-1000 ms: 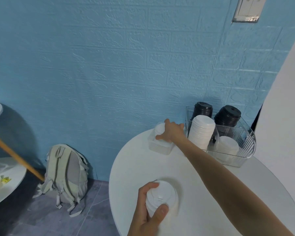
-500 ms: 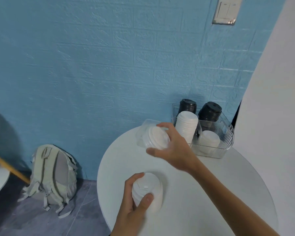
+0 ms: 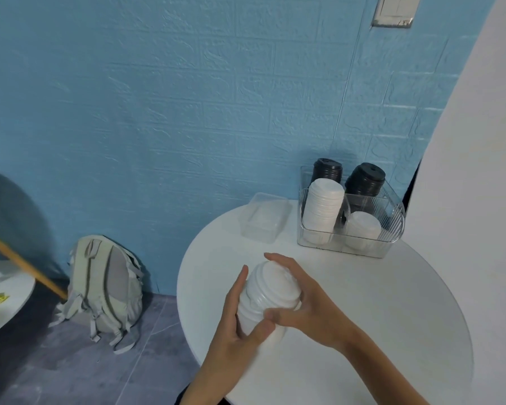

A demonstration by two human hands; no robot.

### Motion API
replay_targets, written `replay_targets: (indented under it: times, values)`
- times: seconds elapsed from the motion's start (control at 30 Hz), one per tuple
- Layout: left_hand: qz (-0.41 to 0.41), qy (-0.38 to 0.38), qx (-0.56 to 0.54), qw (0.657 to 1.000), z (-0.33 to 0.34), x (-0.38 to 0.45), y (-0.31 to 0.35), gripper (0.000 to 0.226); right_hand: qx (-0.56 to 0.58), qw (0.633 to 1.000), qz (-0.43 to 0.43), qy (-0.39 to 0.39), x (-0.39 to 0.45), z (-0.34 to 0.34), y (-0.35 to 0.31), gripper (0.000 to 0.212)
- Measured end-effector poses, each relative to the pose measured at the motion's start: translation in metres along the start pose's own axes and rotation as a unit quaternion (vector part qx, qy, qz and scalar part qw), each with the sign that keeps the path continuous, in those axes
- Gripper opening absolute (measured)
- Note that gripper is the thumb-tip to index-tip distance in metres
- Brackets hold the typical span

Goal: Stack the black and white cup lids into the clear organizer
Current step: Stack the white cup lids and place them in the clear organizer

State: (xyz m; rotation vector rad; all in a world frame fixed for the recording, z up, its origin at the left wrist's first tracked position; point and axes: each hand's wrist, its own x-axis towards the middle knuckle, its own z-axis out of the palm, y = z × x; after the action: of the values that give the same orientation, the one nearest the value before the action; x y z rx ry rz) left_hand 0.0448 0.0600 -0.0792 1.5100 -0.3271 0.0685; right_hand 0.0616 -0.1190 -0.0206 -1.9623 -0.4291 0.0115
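A stack of white cup lids (image 3: 268, 296) stands on the round white table (image 3: 377, 311), near its left front. My left hand (image 3: 240, 323) grips the stack's lower part from the left. My right hand (image 3: 304, 305) curls round the upper lids from the right. At the back right stands the clear organizer (image 3: 392, 232). It holds two black lid stacks (image 3: 362, 179) at the rear, a tall white lid stack (image 3: 322, 211) at front left and a short white stack (image 3: 362, 229) at front right.
A small clear plastic box (image 3: 265, 222) sits left of the organizer by the blue wall. A white wall edge (image 3: 465, 200) borders the table on the right. A grey backpack (image 3: 105, 285) leans on the floor at left, beside another white table (image 3: 3, 296).
My right hand took white lids out of the small clear box and brought them down onto the stack in my left hand. The view has shifted left.
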Motion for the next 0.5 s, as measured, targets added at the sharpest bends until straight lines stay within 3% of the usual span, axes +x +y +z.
replay_targets:
  times: [0.1,0.2,0.3,0.5]
  values:
    - [-0.008,-0.026,-0.036,0.999,-0.002,0.000,0.003,0.089,0.002,1.000,-0.001,-0.009,-0.004,0.002,-0.001,0.095]
    - [-0.043,-0.023,-0.112,0.993,-0.001,0.001,0.007,0.098,0.027,1.000,0.004,-0.004,-0.008,0.008,-0.003,0.092]
    - [-0.057,-0.010,-0.129,0.990,0.004,0.002,0.010,0.082,0.052,0.999,0.003,0.015,-0.010,0.019,0.000,0.084]
    - [-0.089,0.034,-0.203,0.975,0.018,0.002,0.018,0.065,0.268,0.962,0.046,0.031,-0.016,0.034,-0.002,0.077]
